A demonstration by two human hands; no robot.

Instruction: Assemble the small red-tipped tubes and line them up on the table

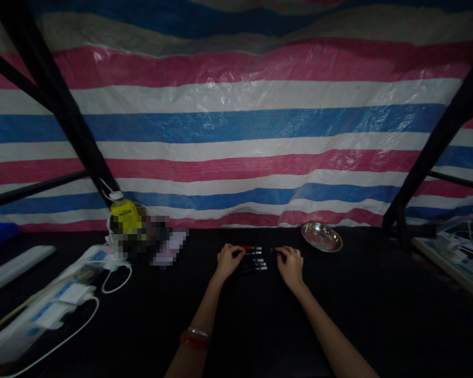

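On the black table several slim, pen-like sticks with silvery ends lie side by side, between my two hands. The farthest is a red stick [251, 248]; the dark sticks [255, 268] are nearer to me, their details lost in the dim light. My left hand [228, 260] pinches the left end of the red stick between thumb and index finger. Just right of the row, my right hand [290, 263] has its thumb and index finger closed at a small, dull piece [272, 250], too faint to name.
A shiny round metal dish [322, 238] stands to the right at the back. Leftward are a power strip [63, 302] with plugs and white cables, a yellow bottle [126, 214] and a blurred flat packet [172, 245]. Black frame posts and a striped sheet [244, 126] bound the table.
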